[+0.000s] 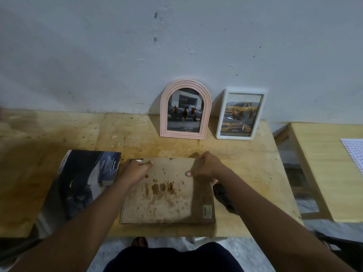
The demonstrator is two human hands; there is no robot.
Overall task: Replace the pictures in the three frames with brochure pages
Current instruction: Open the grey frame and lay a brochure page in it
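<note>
Head view of 2 bare forearms rising from the lower corners of the picture and converging on a face-down frame [167, 191] at lower centre, on a wooden table [137, 134]. The frame's stained brown backing board [163, 203] faces up, with a small label near its lower right corner. The left hand [137, 171] lies knuckles up at the board's upper left corner, fingers curled round the far edge and thumb pointing right along it. The right hand [204, 167] grips the upper right corner, thumb pressed flat on the board and fingers curled over the far edge; whether the board is lifted clear of the frame cannot be told. An open brochure [84, 179] with dark car pages lies just left of the frame, touching or nearly touching the left wrist. A dark object [224, 195], partly hidden under the right forearm, sits against the frame's right edge. Well beyond the hands, at upper centre right, a pink arched frame [185, 108] and a white rectangular frame [240, 113] stand side by side, apart, leaning on the wall [176, 46]; each shows a car picture. Bare tabletop separates these 2 frames from the hands and extends across the upper left of the table. The near edge of the frame lies close to the table's front edge. At right, across a gap, a second table [318, 173] carries a printed sheet [353, 154].
</note>
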